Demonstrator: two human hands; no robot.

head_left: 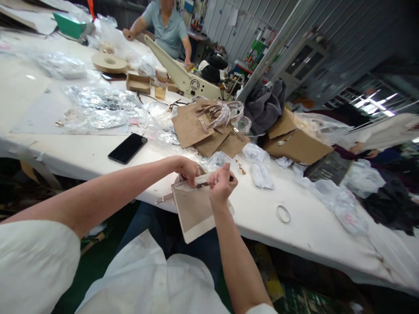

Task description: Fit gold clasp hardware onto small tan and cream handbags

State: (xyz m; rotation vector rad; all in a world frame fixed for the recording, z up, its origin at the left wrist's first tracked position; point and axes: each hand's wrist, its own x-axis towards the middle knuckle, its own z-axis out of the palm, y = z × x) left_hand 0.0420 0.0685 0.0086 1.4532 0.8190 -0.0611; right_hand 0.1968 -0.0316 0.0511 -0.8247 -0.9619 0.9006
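A beige handbag (194, 209) is tilted over the near edge of the table, its flat side facing me. My left hand (189, 171) is closed on its upper edge, with thumb and fingers pinched together. Beside it, my right hand (222, 184) makes a fist at the same edge, thumb up. A dark end pokes out past the right fist, and a dark slim piece shows between the two hands; it looks like a small tool, but its kind is hidden. A strap end with a metal buckle (160, 200) sticks out at the bag's left.
Brown bag panels (191, 124) with plastic-wrapped handles lie beyond my hands. A black phone (127, 148) is at left, a tape ring (283, 214) at right. Gold hardware (241, 168), plastic bags and a cardboard box (294, 139) surround the work. Across the table sits a person (166, 28).
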